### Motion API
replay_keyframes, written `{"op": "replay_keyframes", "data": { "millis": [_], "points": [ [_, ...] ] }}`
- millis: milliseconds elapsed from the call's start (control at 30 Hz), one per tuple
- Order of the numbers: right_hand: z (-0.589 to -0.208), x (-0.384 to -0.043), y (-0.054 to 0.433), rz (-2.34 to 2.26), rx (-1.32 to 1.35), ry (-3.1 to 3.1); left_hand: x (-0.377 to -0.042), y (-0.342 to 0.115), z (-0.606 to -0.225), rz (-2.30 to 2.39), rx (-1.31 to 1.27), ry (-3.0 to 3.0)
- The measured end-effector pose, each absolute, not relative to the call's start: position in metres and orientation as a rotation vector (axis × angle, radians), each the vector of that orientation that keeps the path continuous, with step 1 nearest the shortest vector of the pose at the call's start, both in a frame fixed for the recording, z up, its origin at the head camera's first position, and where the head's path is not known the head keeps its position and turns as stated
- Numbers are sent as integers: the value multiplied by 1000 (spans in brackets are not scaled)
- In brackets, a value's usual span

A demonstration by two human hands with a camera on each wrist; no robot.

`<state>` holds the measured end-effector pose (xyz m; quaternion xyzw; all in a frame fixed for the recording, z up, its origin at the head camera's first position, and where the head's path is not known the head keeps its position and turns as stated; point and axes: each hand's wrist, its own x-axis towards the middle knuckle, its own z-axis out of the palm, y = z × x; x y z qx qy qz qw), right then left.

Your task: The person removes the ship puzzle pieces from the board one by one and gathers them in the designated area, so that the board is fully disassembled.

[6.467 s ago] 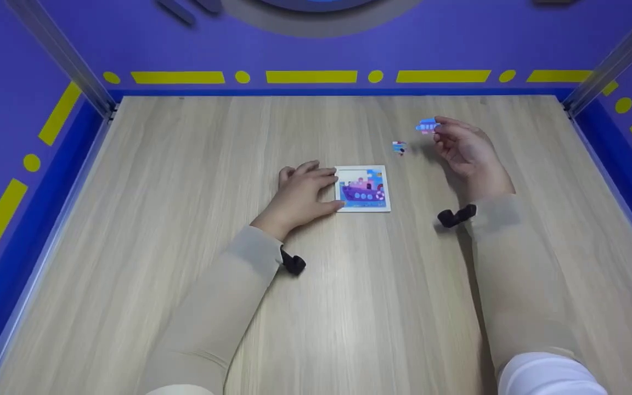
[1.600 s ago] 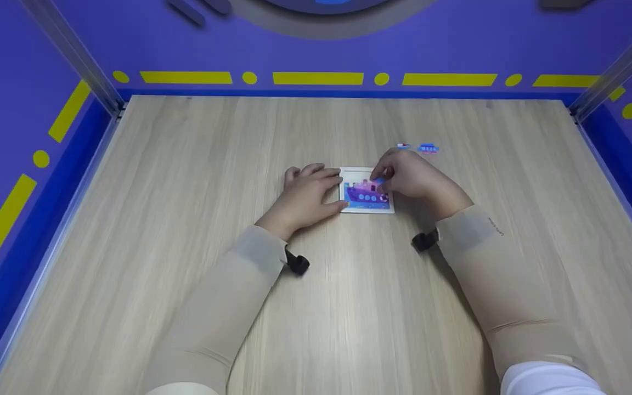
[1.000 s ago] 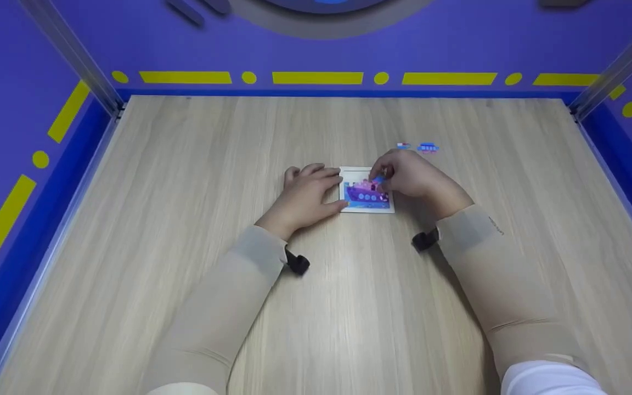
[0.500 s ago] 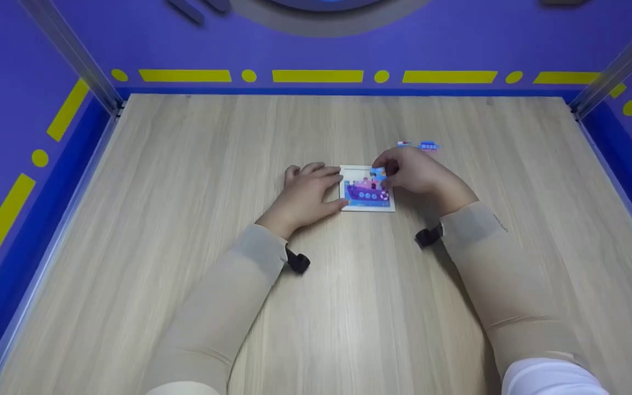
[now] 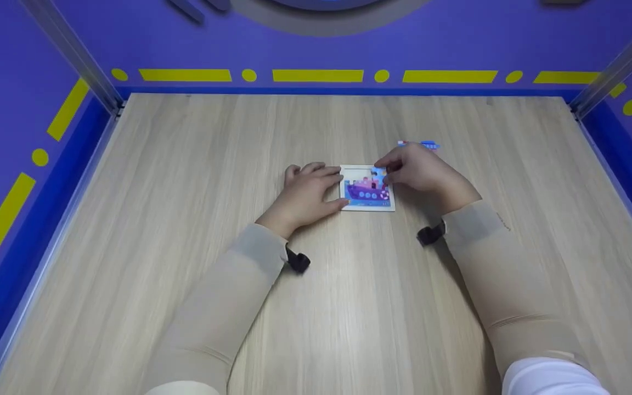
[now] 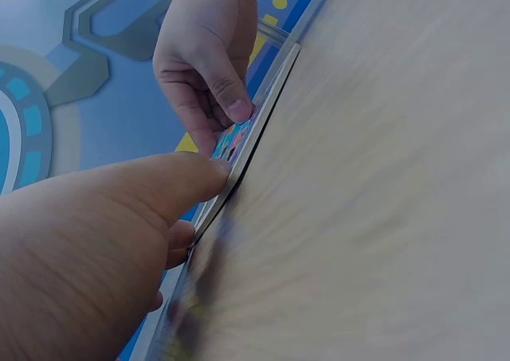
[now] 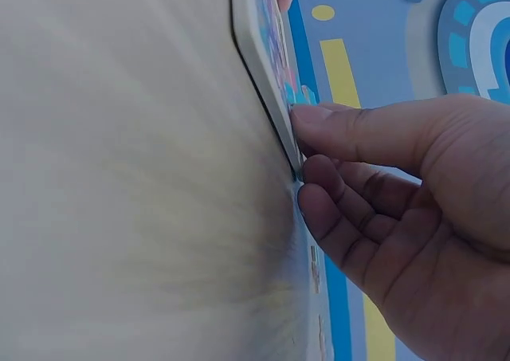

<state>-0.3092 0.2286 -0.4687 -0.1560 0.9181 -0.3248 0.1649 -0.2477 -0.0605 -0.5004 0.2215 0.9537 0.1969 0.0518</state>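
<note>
A small square jigsaw puzzle in a white frame (image 5: 367, 208) lies on the table, its picture a purple and pink boat on blue water. White backing shows at its upper left. My left hand (image 5: 308, 195) rests against the frame's left side, with the thumb on the lower left edge and the fingers spread toward the upper one. At the upper right corner my right hand (image 5: 420, 173) pinches a light blue puzzle piece (image 5: 378, 173) between thumb and forefinger. In the right wrist view the thumb tip (image 7: 311, 115) touches that piece, and the forefinger is mostly hidden.
Behind the right hand lie two loose pieces: a blue one with light windows (image 5: 430, 145) and a red, white and blue one (image 5: 402, 143), both partly covered. A wood-grain table (image 5: 212, 164) spreads around, closed in by purple walls (image 5: 316, 52) at the back and sides.
Earlier, the right hand held the blue windowed piece above the table; it now lies down behind that hand. In the last second the right hand has shifted slightly right and back, uncovering the corner piece.
</note>
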Motion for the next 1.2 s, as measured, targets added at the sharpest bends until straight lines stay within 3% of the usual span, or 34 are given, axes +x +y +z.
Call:
{"op": "replay_keyframes", "data": {
  "millis": [767,1200],
  "points": [
    [-468,-315,238,-932,-499,2621,-248,-61,-500,610,696,2886],
    [-470,-325,265,-1666,-212,2229,-247,-62,-499,603,700,2888]
  ]
}}
